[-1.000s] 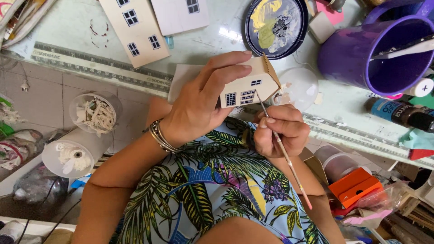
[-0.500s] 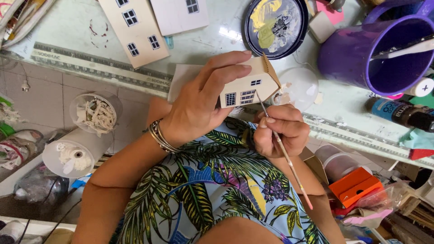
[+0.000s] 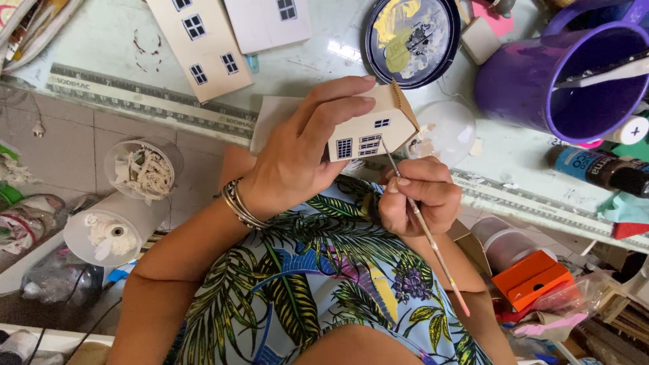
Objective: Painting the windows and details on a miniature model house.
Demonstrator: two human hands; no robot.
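My left hand (image 3: 304, 152) grips a small cream model house (image 3: 373, 130) with dark windows, held in the air over the near edge of the glass table (image 3: 108, 47). My right hand (image 3: 420, 196) pinches a thin paintbrush (image 3: 426, 233) just below the house. The brush tip touches the house wall beside the windows, and its pink handle end points down toward my lap. Metal bangles (image 3: 236, 201) circle my left wrist.
Two flat cream house fronts (image 3: 203, 40) lie on the table at the top. A dark round palette (image 3: 411, 37) with yellow paint, a purple bucket (image 3: 574, 81), a paint bottle (image 3: 602, 169) and an orange box (image 3: 531, 277) sit to the right. White tubs (image 3: 118, 216) stand lower left.
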